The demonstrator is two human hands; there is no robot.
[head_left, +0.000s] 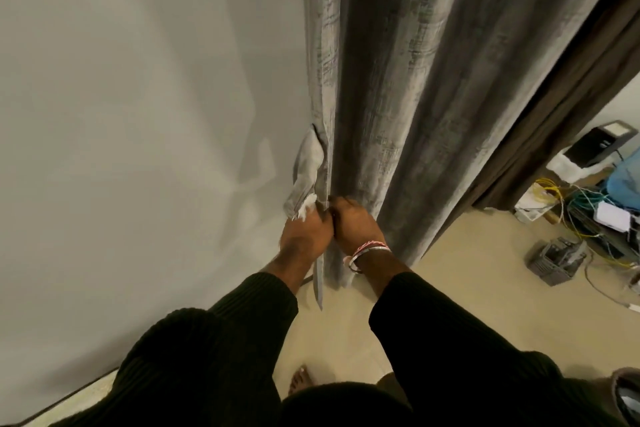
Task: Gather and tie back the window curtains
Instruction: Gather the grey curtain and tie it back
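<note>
Both grips closed: left hand point(304, 232) clutching the grey tieback point(306, 172), right hand point(355, 222) (bracelets at the wrist) pinching the gathered curtain point(391, 97) edge, knuckles touching. Curtain bunched beside the white wall point(138, 114), reaching the floor point(485, 270).

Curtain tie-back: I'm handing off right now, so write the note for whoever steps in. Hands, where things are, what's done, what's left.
Left hand: grips the fabric tie-back at the curtain's left edge, by the wall.
Right hand: curled on the edge of the grey curtain, touching the left hand; what its fingertips pinch is hidden.
Things: the grey curtain hangs in gathered folds down to the floor; a brown curtain hangs to its right.
Done: the curtain looks gathered.
Left: the tie-back is not yet around the bundle; wrap and fasten it.
</note>
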